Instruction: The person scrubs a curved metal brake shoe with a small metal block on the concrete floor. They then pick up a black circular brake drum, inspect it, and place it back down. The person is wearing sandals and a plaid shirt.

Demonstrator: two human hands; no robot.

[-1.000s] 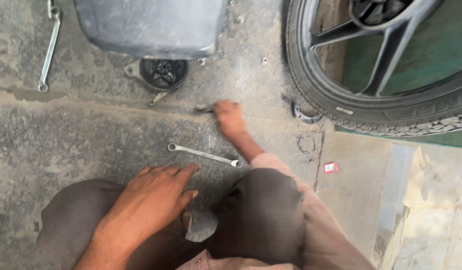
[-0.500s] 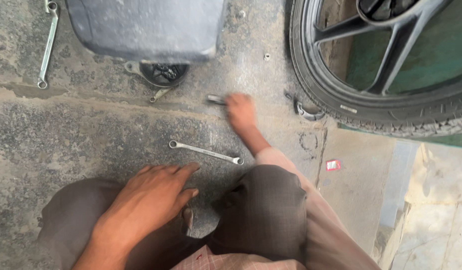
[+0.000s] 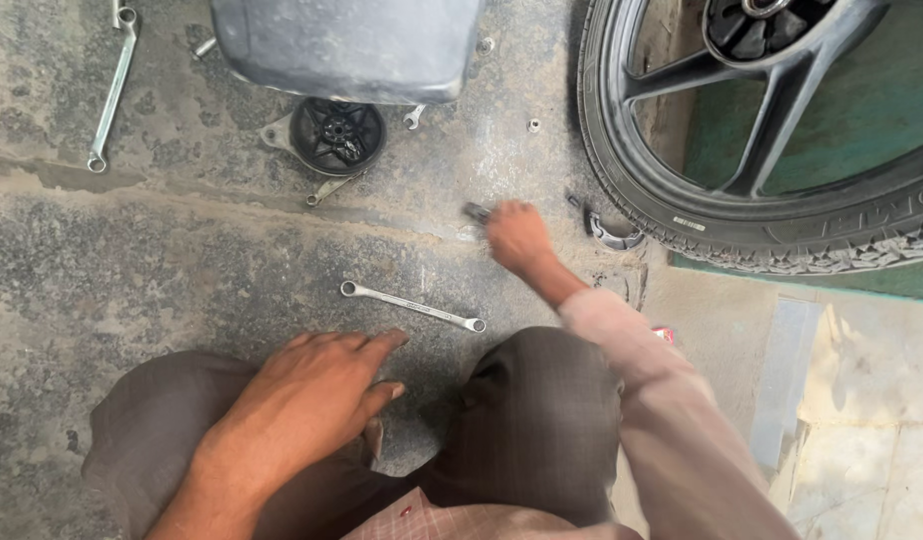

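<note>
My right hand (image 3: 519,238) reaches out over the concrete floor and is closed on a small dark metal tool (image 3: 478,212) whose tip sticks out to the left of the fingers. My left hand (image 3: 307,395) rests flat, fingers apart, on my left knee and holds nothing. A silver ring spanner (image 3: 412,305) lies on the floor between both hands, just beyond my knees.
A black motorcycle wheel (image 3: 782,230) stands at the upper right, with a curved metal part (image 3: 614,232) at its foot. A grey plastic body panel (image 3: 352,45) lies at the top, a black round part (image 3: 337,133) below it. A long spanner (image 3: 114,90) lies upper left.
My right hand has moved to the right and slightly nearer the wheel, with the small tool in it. My left hand has stayed on my knee.
</note>
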